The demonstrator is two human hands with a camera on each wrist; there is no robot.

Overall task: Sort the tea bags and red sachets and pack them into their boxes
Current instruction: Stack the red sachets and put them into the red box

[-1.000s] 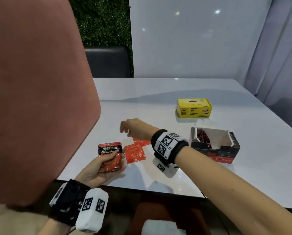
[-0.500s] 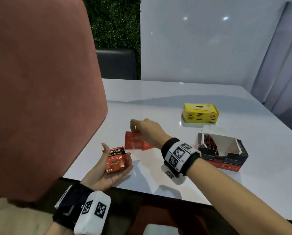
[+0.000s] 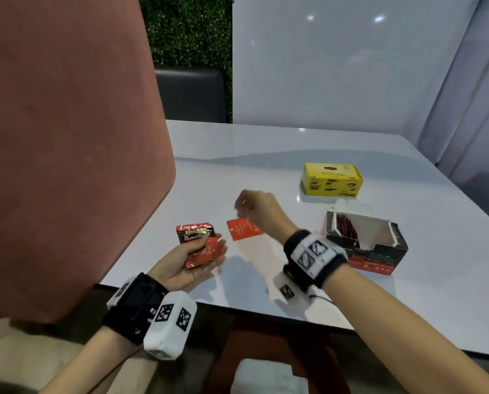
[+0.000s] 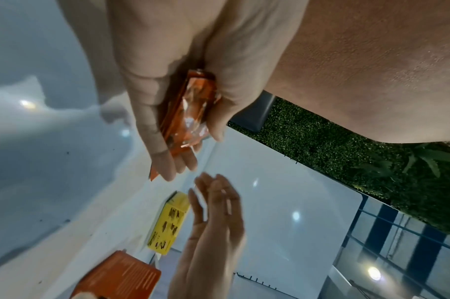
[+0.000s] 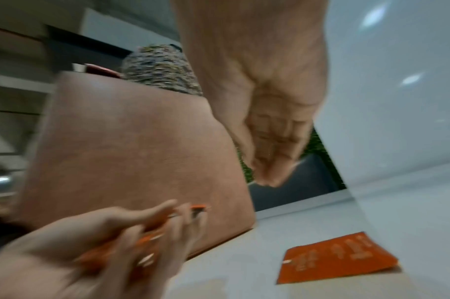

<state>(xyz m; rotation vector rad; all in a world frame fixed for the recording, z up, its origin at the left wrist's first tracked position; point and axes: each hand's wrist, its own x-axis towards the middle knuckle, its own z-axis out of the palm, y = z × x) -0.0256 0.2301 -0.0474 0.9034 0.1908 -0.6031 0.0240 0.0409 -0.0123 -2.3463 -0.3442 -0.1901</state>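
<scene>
My left hand [image 3: 180, 268] lies palm up at the table's near edge, thumb pressing a stack of red foil sachets [image 3: 199, 245] into the palm. The left wrist view shows the same stack [image 4: 190, 109] pinched between thumb and fingers [image 4: 152, 101]. A flat orange-red sachet [image 3: 241, 228] lies on the white table [image 3: 436, 280]. My right hand [image 3: 254, 209] hovers just above it, fingers loosely curled and holding nothing [image 5: 267, 178]. That sachet [image 5: 339, 259] lies flat below the hand. The open red-and-black box [image 3: 365, 251] holds several upright sachets [image 3: 347, 228]. A shut yellow box [image 3: 332, 180] stands behind it.
A large pink padded chair back [image 3: 67, 166] fills the left side, right against the table's left edge. A dark seat [image 3: 192, 95] stands at the far side against a green hedge wall. White panels close off the back and right.
My right hand, which was at a loose sachet on the table half a second ago, has lifted off and is empty. My left hand keeps the stack and has hardly moved.
</scene>
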